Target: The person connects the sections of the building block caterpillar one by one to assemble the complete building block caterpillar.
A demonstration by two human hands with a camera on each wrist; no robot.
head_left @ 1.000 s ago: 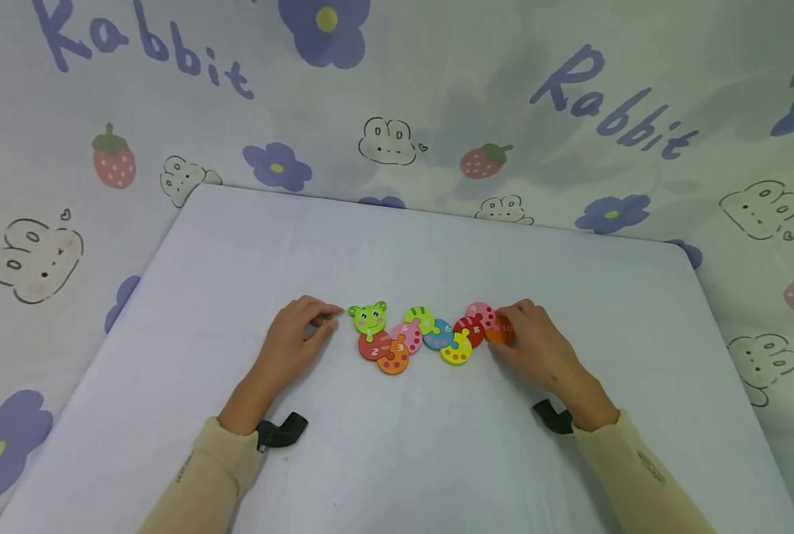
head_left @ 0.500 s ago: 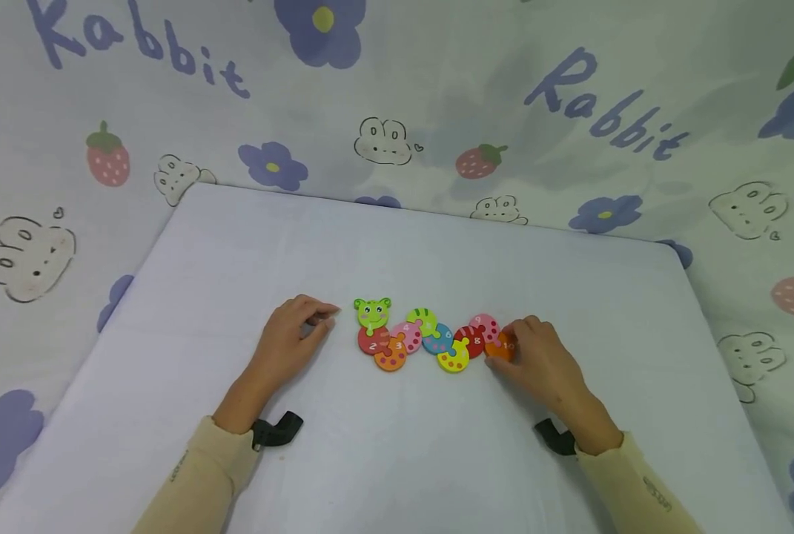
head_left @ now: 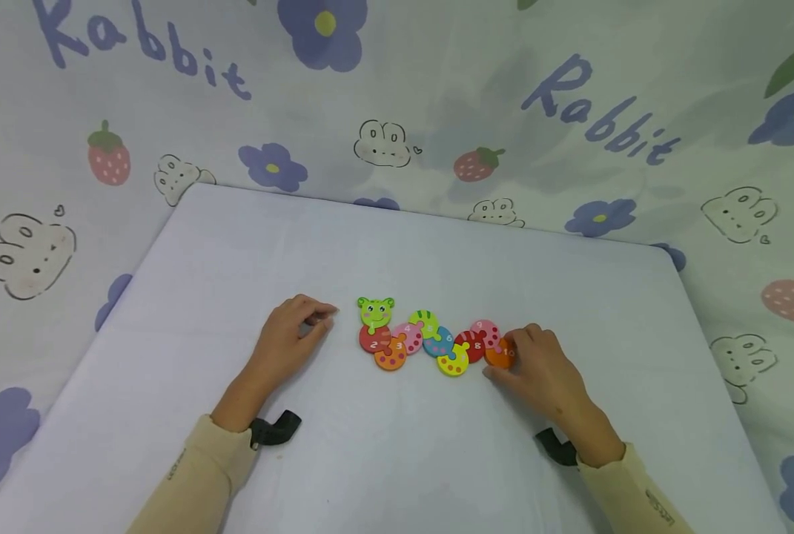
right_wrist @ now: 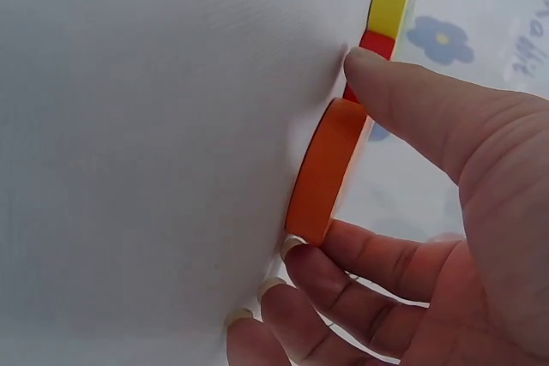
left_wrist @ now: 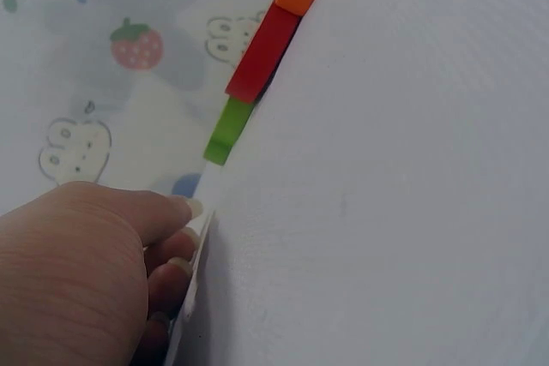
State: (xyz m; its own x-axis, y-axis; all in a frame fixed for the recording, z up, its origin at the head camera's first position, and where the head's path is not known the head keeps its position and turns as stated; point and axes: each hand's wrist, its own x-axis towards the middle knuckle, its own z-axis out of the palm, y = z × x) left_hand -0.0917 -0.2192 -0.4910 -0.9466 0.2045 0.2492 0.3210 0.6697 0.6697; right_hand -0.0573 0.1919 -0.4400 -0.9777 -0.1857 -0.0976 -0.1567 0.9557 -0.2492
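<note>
A wooden caterpillar puzzle of joined, numbered round pieces lies on the white table, with a green smiling head piece [head_left: 375,313] at its left end. The red piece numbered 2 [head_left: 372,340] adjoins the head. At the right end is the orange piece numbered 10 [head_left: 498,354], partly covered by my right hand [head_left: 540,371]. Thumb and fingers curl around that orange piece, seen edge-on [right_wrist: 326,169] in the right wrist view. My left hand [head_left: 291,335] rests on the table left of the head piece, apart from it, fingers loosely bent and holding nothing.
The white tabletop [head_left: 370,452] stretches around the puzzle. Behind it hangs a cloth [head_left: 423,89] printed with rabbits, strawberries and flowers. Black wrist mounts [head_left: 276,429] sit at both cuffs.
The puzzle's right end has swung toward the person along with my right hand, while the head piece has shifted slightly right and away. My left hand stays nearly still.
</note>
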